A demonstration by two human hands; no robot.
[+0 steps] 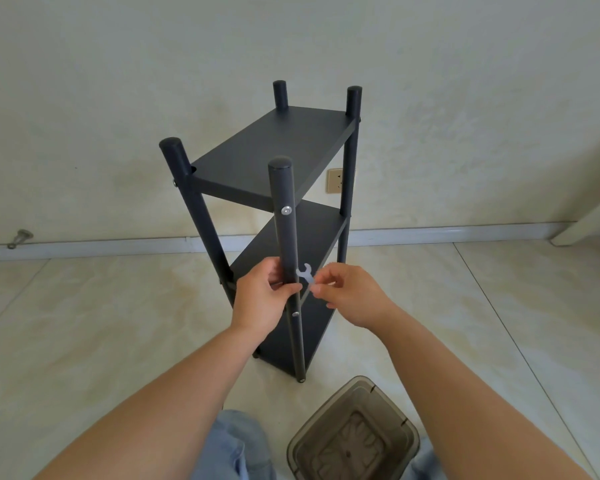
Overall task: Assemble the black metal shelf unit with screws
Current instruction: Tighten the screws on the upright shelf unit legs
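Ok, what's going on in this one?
A person is putting together a black metal shelf unit standing upright on a tiled floor. The left hand grips the nearest black post, while the right hand pinches a small white plastic wrench beside it. Silver screws already show on the post.

left hand: fingers curled, gripping | right hand: fingertips pinching

the pale tiled floor carries the black shelf unit standing upright at centre, and a smoky translucent plastic bin at its 5 o'clock.
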